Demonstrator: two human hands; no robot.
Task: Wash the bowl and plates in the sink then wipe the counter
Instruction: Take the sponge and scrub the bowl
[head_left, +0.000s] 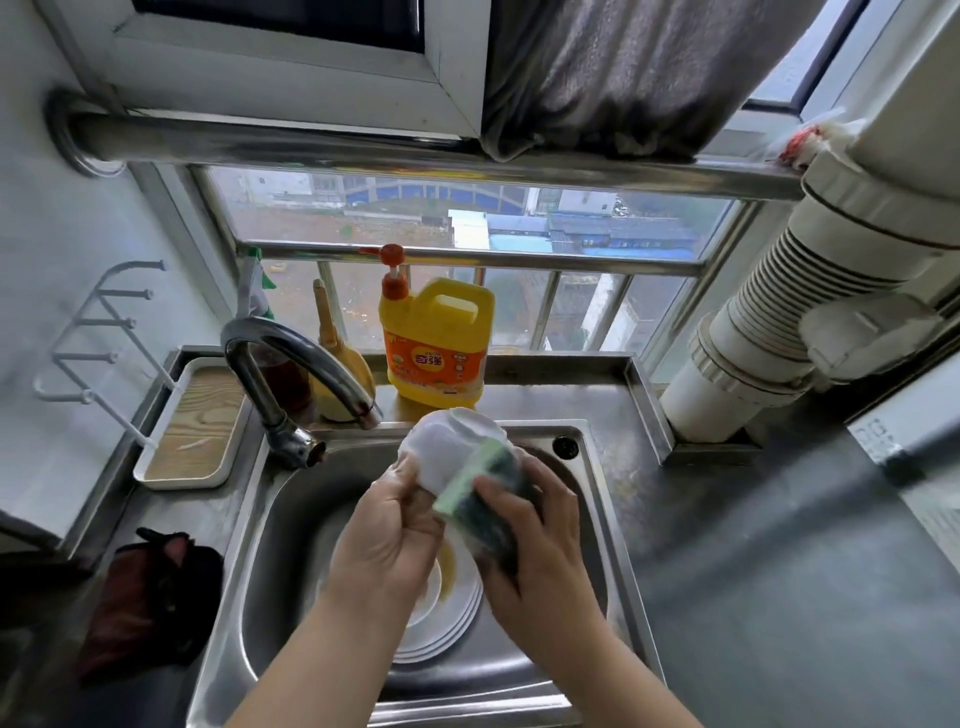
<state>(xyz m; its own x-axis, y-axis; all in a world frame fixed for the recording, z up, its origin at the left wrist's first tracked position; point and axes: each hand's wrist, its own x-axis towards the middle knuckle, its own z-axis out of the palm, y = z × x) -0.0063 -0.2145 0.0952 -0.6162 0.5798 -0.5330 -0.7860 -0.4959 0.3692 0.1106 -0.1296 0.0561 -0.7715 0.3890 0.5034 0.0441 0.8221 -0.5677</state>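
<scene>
Sink (249, 525) brushed steel; bowl (447, 452) glossy white ceramic; detergent bottle (436, 343) shiny yellow plastic; tray (195, 421) wood-grain.

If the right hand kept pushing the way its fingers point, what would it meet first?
The right hand points up-left and already presses the sponge against the bowl; the bowl comes first, and beyond it probably the left hand.
</scene>
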